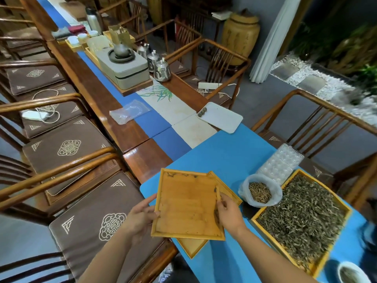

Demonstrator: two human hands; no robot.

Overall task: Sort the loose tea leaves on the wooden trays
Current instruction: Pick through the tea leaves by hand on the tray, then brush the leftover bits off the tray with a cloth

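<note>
I hold a nearly bare wooden tray (186, 205) above the blue mat, with a few leaf scraps along its far and right rims. My left hand (140, 216) grips its left edge. My right hand (229, 213) grips its right edge, fingers over the rim. A second wooden tray (191, 247) lies underneath, partly hidden. To the right a large wooden tray (346, 209) is filled with loose tea leaves (304, 217). A white bowl of golden-brown leaves (260, 192) stands between the trays.
A clear plastic blister mould (280, 163) lies beyond the full tray. A white dish (221, 117) and a plastic bag (128, 112) sit farther along the table. Tea ware (126, 64) crowds the far end. Wooden chairs line both sides. A small bowl (353, 272) is at bottom right.
</note>
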